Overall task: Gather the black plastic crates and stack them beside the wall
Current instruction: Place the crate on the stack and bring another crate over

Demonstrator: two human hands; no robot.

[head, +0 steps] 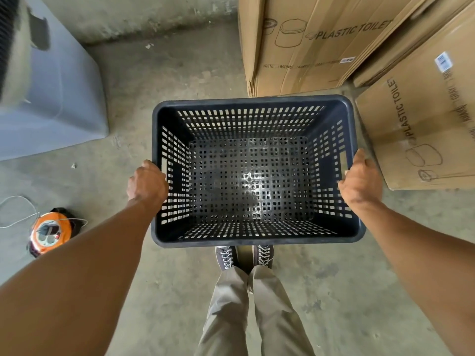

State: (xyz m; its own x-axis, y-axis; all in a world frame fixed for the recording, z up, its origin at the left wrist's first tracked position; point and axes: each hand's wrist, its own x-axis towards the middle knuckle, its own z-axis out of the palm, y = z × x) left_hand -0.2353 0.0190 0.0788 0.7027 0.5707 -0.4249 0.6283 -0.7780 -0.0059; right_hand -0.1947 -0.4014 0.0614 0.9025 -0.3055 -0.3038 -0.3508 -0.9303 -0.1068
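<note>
One black plastic crate (257, 104) with slotted walls and a perforated floor hangs level in front of me, above the concrete floor and my shoes. It is empty. My left hand (146, 183) grips its left rim at the handle slot. My right hand (361, 179) grips the right rim at the opposite handle slot. No other crate is in view.
Cardboard boxes marked "plastic toilet" stand just beyond the crate (303, 44) and to its right (424, 129). A grey container (59, 98) sits at the left. An orange cable reel (47, 231) with a white cord lies on the floor at lower left. The wall base (133, 16) runs along the top.
</note>
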